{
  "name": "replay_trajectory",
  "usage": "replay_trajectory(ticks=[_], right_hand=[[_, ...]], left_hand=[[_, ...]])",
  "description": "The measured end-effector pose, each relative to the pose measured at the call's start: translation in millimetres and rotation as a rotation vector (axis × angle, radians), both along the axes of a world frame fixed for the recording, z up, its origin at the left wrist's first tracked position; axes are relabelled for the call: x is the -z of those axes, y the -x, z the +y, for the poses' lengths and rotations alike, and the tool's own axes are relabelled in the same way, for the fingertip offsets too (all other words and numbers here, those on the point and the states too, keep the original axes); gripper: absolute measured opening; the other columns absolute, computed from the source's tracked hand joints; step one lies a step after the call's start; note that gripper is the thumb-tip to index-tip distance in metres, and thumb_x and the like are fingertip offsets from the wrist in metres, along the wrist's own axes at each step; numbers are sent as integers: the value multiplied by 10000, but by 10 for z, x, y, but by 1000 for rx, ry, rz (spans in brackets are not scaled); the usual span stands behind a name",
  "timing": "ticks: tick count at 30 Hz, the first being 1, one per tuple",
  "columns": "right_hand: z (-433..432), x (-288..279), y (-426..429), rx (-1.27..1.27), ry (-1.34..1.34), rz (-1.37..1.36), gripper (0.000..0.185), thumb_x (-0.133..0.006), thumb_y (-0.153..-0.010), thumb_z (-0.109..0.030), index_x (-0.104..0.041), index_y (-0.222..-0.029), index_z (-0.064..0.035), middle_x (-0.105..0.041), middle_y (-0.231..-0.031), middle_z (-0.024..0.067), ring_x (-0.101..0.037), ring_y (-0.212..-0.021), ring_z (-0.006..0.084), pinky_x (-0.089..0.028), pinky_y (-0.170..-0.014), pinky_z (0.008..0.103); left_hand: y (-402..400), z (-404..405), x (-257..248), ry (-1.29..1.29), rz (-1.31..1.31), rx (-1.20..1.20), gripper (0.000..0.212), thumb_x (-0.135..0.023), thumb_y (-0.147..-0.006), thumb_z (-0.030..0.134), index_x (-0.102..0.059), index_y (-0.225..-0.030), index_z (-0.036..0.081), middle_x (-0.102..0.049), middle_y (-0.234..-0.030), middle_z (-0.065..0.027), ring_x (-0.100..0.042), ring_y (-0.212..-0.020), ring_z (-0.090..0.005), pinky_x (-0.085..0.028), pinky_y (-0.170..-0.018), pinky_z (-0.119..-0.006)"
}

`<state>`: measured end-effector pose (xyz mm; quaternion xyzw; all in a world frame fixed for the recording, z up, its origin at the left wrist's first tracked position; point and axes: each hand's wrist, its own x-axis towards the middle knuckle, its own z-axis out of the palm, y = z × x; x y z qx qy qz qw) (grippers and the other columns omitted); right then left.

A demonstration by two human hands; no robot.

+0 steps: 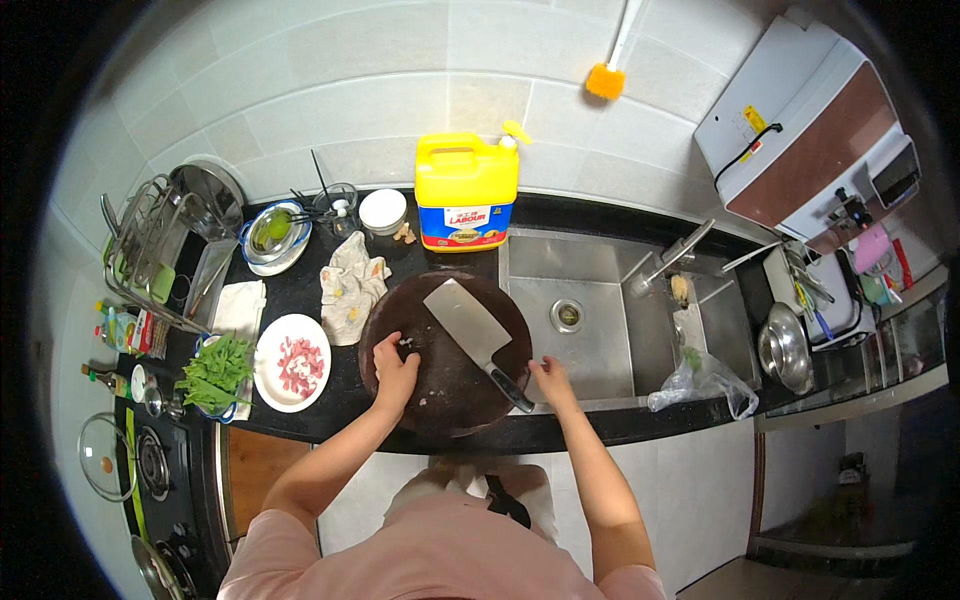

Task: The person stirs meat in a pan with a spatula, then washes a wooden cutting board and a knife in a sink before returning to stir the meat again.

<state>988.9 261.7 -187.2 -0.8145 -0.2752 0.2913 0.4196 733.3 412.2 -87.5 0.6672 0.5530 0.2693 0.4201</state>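
A round dark chopping board (pixel 442 397) lies on the counter before me, overlapping the sink's left rim. On it rests a cleaver (pixel 469 321), its blade pointing up and left and its black handle near the lower right edge. My left hand (pixel 395 367) is over the board's left part, fingers curled beside small pale scraps (pixel 406 342); whether it pinches any is unclear. Near the board's right edge is my right hand (pixel 551 377), fingers apart and off the cleaver handle. Left of the board stand a white plate of cut raw meat (pixel 301 366) and a patterned cloth (pixel 351 289).
Leafy greens (pixel 217 371) fill a dish at the left, near a gas stove (pixel 176 465). A yellow Labour jug (pixel 466 191) stands behind the board. The steel sink (pixel 577 352) is at the right, with a plastic bag (pixel 705 386) on its front edge and a metal bowl (pixel 785 349) beyond.
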Motion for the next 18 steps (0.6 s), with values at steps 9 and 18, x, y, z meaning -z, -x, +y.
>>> replay_trajectory(ticks=[9,18], right_hand=[[390,161,-106,-154,158,800,718,-502,-816,-575,-405,-1242,-5,-527,-1134,101,-520,-988,212,-441,-805,371],[56,-426,-619,-264,77,893,600,-489,-840,-552,-469,-1130,-27,-546,-1050,109,-560,-949,219,-475,-802,416]], left_hand=[[-337,-361,362,-107,-80,-446,460,-529,-767,56,-400,-1199,-36,-426,-1204,-167,-415,-1128,-266,-308,-975,-327],[-369,-1693,508,635,-815,-609,834,-343,-800,704,-277,-1373,102,-409,-1342,-99,-473,-1120,-274,-439,-823,-370]])
